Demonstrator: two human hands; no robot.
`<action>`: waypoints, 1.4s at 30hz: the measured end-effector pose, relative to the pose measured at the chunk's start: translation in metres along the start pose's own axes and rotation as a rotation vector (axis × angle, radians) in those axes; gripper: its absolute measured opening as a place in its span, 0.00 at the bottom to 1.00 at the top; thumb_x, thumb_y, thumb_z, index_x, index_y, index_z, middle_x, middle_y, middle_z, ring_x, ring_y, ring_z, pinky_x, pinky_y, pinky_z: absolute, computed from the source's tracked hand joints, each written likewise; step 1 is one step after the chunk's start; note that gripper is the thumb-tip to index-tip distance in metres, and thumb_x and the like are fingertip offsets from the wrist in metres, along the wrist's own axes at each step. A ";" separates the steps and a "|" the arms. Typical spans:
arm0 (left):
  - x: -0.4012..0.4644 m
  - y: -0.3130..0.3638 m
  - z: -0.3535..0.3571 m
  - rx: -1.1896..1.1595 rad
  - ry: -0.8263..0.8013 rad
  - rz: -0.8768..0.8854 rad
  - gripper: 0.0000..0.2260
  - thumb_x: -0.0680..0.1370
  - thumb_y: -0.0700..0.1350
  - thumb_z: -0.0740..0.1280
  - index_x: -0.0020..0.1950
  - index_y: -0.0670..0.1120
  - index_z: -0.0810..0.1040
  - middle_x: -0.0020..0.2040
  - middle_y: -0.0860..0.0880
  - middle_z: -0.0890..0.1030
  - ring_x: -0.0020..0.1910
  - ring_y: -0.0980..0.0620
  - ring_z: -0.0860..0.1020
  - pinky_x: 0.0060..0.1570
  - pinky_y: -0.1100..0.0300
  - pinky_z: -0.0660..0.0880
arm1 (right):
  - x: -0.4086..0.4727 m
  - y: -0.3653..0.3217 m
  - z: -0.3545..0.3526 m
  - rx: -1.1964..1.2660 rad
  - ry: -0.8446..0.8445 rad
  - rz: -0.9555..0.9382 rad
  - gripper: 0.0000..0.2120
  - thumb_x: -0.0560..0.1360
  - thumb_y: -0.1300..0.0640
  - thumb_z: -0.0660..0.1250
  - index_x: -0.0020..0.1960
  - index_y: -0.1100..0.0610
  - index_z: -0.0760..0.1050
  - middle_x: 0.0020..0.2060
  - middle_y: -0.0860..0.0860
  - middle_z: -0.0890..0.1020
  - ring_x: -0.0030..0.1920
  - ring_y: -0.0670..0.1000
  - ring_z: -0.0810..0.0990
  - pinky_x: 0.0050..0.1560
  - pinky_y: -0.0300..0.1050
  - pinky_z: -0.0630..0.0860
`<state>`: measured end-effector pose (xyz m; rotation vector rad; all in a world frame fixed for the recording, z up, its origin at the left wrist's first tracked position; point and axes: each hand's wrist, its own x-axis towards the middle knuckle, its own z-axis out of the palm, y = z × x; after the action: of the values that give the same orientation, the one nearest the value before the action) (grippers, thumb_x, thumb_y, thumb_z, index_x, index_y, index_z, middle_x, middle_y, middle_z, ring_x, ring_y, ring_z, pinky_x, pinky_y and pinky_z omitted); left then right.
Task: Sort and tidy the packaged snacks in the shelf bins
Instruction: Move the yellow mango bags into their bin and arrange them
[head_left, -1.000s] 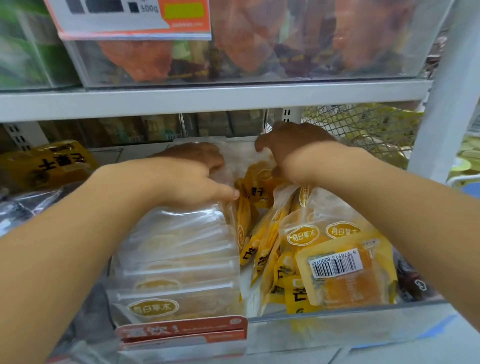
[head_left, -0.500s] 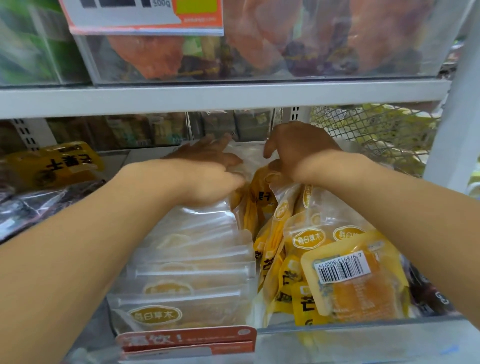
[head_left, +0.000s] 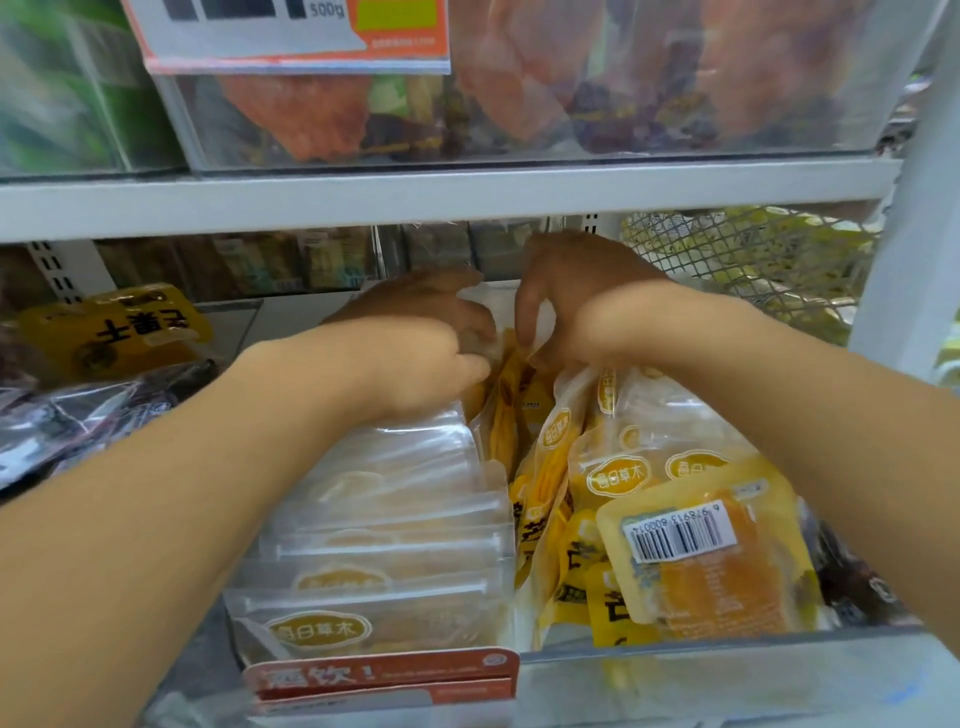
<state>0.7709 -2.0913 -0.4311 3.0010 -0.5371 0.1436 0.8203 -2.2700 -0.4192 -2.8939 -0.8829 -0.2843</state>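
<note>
While both hands work at the back of the clear bin (head_left: 727, 654), the job in hand looks like squaring up the rear packets so the rows stand evenly. The left hand (head_left: 415, 332) lies over the far end of the row of clear packets (head_left: 384, 519), which stands upright in a neat file along the bin's left half; its fingers curl down onto the rearmost packet, though motion blur hides whether they truly pinch it. The right hand (head_left: 566, 301) has its fingers hooked downward, thumb and forefinger closing on the top edge of a yellow packet (head_left: 511, 400) near the middle, just beside the left hand. The yellow packets (head_left: 613, 467) on the right lean at mixed angles, and one barcode packet (head_left: 696, 556) lies face-down across the front. To do this well, I would hold the clear row steady with the left hand so it does not topple, lift the yellow packet by its sealed edge rather than its soft middle, and set it upright against its neighbours before turning to the loose one in front.
</note>
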 end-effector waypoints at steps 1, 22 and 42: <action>0.000 0.001 0.001 -0.024 0.008 0.062 0.14 0.78 0.57 0.58 0.59 0.60 0.78 0.75 0.50 0.67 0.73 0.47 0.65 0.72 0.49 0.65 | -0.003 -0.001 -0.003 0.022 -0.135 -0.022 0.14 0.65 0.57 0.81 0.38 0.44 0.78 0.43 0.45 0.78 0.47 0.50 0.79 0.40 0.39 0.73; 0.000 0.010 -0.006 -0.062 0.082 -0.155 0.11 0.80 0.50 0.62 0.38 0.50 0.72 0.40 0.47 0.76 0.39 0.48 0.74 0.38 0.57 0.69 | -0.020 0.028 -0.011 -0.195 -0.198 0.190 0.09 0.78 0.51 0.70 0.47 0.57 0.80 0.43 0.52 0.78 0.46 0.54 0.77 0.41 0.40 0.73; 0.022 0.026 -0.011 -0.082 -0.064 -0.023 0.07 0.82 0.48 0.64 0.47 0.46 0.77 0.47 0.43 0.80 0.44 0.45 0.77 0.44 0.55 0.73 | -0.024 0.020 -0.010 0.275 -0.062 0.112 0.11 0.69 0.51 0.79 0.35 0.42 0.78 0.34 0.39 0.78 0.38 0.42 0.78 0.43 0.37 0.71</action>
<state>0.7818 -2.1217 -0.4159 2.9393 -0.5015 0.0227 0.8100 -2.3013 -0.4150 -2.6946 -0.7025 -0.0583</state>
